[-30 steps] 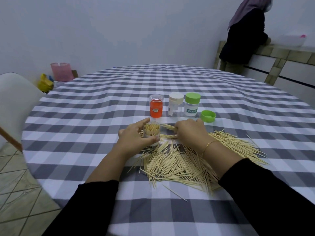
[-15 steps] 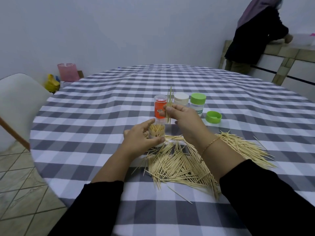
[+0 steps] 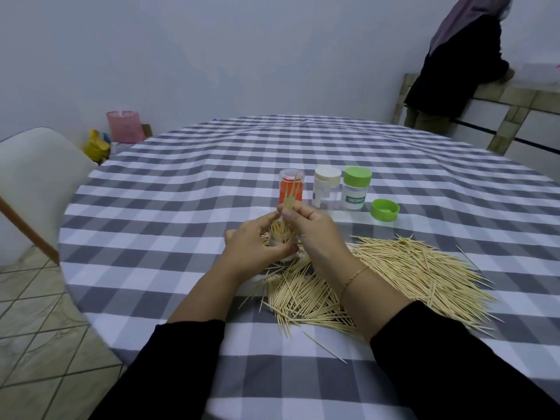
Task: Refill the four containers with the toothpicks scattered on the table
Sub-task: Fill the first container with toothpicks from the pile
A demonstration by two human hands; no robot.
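— Holding anything in your left hand (image 3: 253, 242)?

— Yes: your left hand is wrapped around a small clear plastic container (image 3: 283, 237), part-filled with toothpicks standing upright, thumb on the near side and fingers on the far side. It sits low over the grey-and-white checked tablecloth (image 3: 181, 225), at the far-left edge of the heap.

— And your right hand (image 3: 312, 230)?

— Your right hand pinches a small bundle of pale wooden toothpicks (image 3: 291, 194) between thumb and fingertips, tips pointing up, directly above the container's open mouth.

— Where are the rest?

— A wide heap of loose toothpicks (image 3: 394, 274) lies on the cloth under and to the right of your forearms, with one stray toothpick (image 3: 324, 347) nearer you. Beyond your hands stand three containers in a row: a clear tube with an orange insert (image 3: 291, 184), a clear jar with a cream lid (image 3: 325, 189), and a jar with a green lid and a "TOOTHPICK" label (image 3: 356, 189). A loose green cap (image 3: 385, 210) lies just right of them.
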